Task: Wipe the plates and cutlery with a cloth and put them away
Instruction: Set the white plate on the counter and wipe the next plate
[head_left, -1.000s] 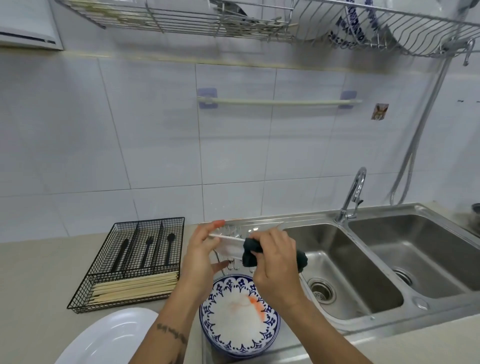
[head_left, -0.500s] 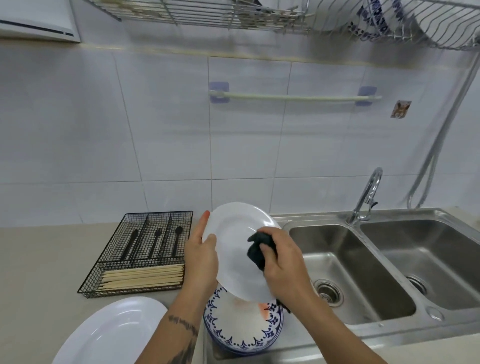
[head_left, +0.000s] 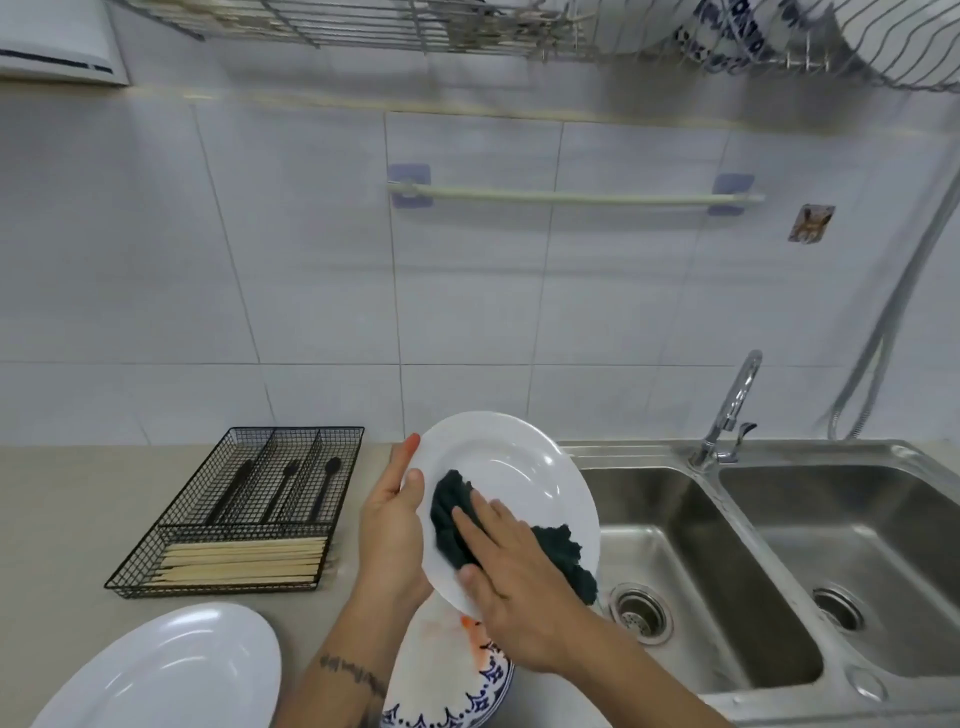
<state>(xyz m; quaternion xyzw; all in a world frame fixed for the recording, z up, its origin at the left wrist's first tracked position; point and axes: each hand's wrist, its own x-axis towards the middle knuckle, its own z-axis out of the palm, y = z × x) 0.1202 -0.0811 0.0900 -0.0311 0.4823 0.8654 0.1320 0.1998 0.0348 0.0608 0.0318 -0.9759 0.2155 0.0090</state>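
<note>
White plate (head_left: 519, 457), left of the sink (head_left: 675, 525), is gripped by curled fingers of the left hand (head_left: 387, 535); flat fingers of the right hand (head_left: 519, 587) press one dark cloth (head_left: 449, 512) on it. Two more lie leftward: patterned plate (head_left: 441, 675), oval plate (head_left: 171, 670).

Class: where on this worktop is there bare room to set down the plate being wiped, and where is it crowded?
Free: the counter left of the wire tray, up to the wall. The left basin and right basin are bare. Crowded: the front edge, with the large white plate beside the blue-patterned plates.
</note>
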